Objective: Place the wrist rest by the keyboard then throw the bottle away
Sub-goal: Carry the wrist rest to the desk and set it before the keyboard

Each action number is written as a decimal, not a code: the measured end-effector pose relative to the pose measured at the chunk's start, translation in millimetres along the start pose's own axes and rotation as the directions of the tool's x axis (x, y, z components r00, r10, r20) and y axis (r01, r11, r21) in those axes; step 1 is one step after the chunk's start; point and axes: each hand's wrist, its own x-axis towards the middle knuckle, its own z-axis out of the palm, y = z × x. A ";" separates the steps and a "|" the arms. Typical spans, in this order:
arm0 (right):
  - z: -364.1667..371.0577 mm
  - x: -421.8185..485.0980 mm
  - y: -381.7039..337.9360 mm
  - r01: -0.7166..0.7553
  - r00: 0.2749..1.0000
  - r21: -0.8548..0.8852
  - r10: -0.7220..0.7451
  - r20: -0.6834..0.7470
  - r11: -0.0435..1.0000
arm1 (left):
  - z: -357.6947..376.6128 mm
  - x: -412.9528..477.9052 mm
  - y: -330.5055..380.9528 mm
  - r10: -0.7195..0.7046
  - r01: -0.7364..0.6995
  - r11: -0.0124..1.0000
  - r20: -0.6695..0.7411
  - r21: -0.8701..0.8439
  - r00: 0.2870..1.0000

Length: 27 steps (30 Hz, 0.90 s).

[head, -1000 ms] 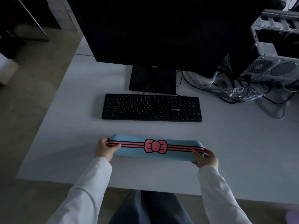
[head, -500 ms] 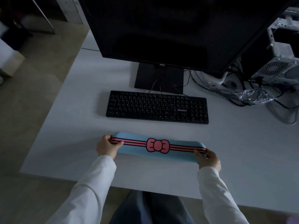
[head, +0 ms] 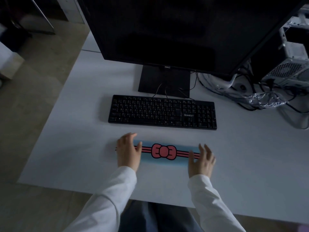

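A light-blue wrist rest with pink stripes and a pink bow lies flat on the white desk, a short gap in front of the black keyboard and parallel to it. My left hand lies over its left end with the fingers stretched out and apart. At its right end is my right hand, also with spread fingers. Neither hand grips the rest. A crumpled clear plastic bottle lies among cables at the right, behind the keyboard.
A large dark monitor on a black stand rises behind the keyboard. An open computer case and tangled black cables fill the back right. The desk's left edge drops to the floor.
Both hands held the wrist rest by its ends above the desk edge. It now lies further forward on the desk and the fingers have opened over it.
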 end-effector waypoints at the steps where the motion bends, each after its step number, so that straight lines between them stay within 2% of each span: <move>1: 10.4 -2.9 -4.7 0.117 0.993 -0.041 -0.117 0.023 0.992 | 9.7 -4.6 9.3 0.103 -0.102 0.995 0.022 -0.010 0.994; 3: 35.4 -6.1 -14.5 0.344 0.939 -0.098 -0.343 0.030 0.934 | 32.4 -10.3 23.3 0.247 -0.251 0.967 0.109 0.030 0.963; 5: 62.1 -3.8 -17.3 0.508 0.861 -0.133 -0.506 0.052 0.851 | 59.6 -10.2 22.7 0.358 -0.382 0.913 0.171 0.141 0.918; 8: 77.6 2.6 -14.2 0.564 0.826 -0.217 -0.548 0.134 0.797 | 83.0 -8.3 6.6 0.417 -0.467 0.844 0.227 0.261 0.880; 11: 79.4 6.1 -1.7 0.614 0.782 -0.284 -0.617 0.089 0.736 | 86.9 -9.5 -2.3 0.422 -0.472 0.813 0.215 0.341 0.881; 21: 51.9 23.8 37.0 0.524 0.837 -0.362 -0.546 0.049 0.771 | 61.6 -3.7 -33.5 0.326 -0.363 0.828 0.160 0.428 0.932; 27: 21.7 25.6 63.9 0.389 0.919 -0.397 -0.379 0.107 0.831 | 37.0 -3.2 -57.0 0.207 -0.247 0.874 0.140 0.419 0.968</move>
